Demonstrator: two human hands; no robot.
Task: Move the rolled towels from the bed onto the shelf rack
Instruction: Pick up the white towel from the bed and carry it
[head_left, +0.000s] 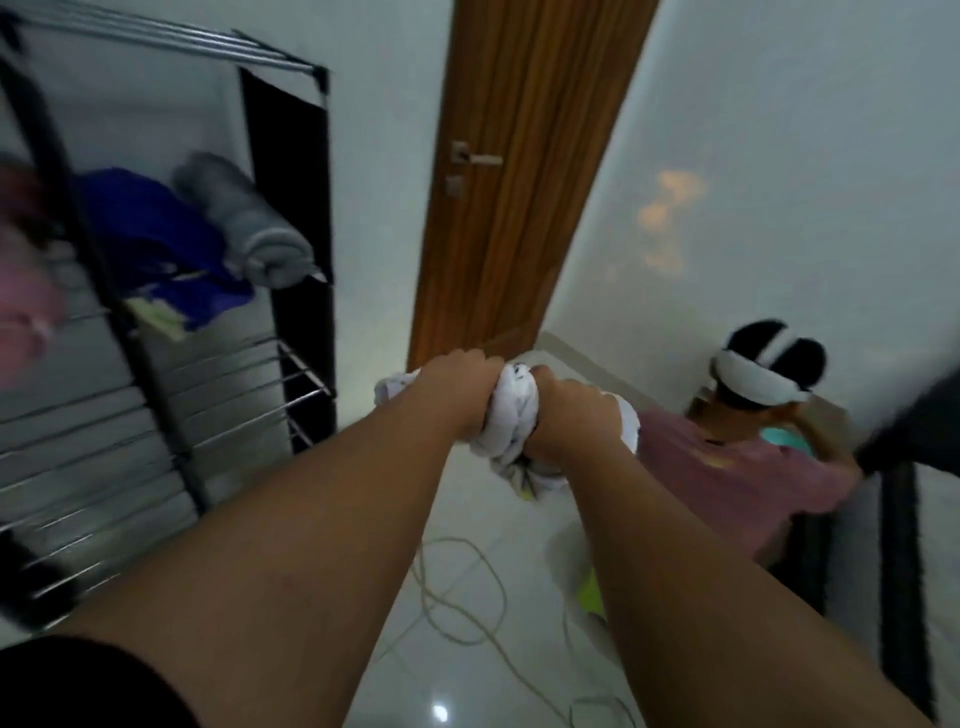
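Carrying a rolled white cotton towel with small dark markings (506, 421), the person holds it in mid-air above the pale tiled floor (457, 519), just right of the black metal shelf rack with chrome wire tiers (228, 410). The left hand (457, 387) and right hand (566, 415) are both closed tightly round the roll, side by side near its middle; each grip is fully wrapped, with loose ends bulging out beyond and below the fists. The towel is judged light, soft and compressible, not fragile, yet apt to unroll, so a hold spanning the middle suits it best. On an upper tier lie a rolled grey towel (249, 221) and a crumpled blue cloth (150, 234); motion blur makes other items there uncertain. A brown wooden door (519, 182) stands behind, and a second person in a pink shirt (737, 467) crouches at right.
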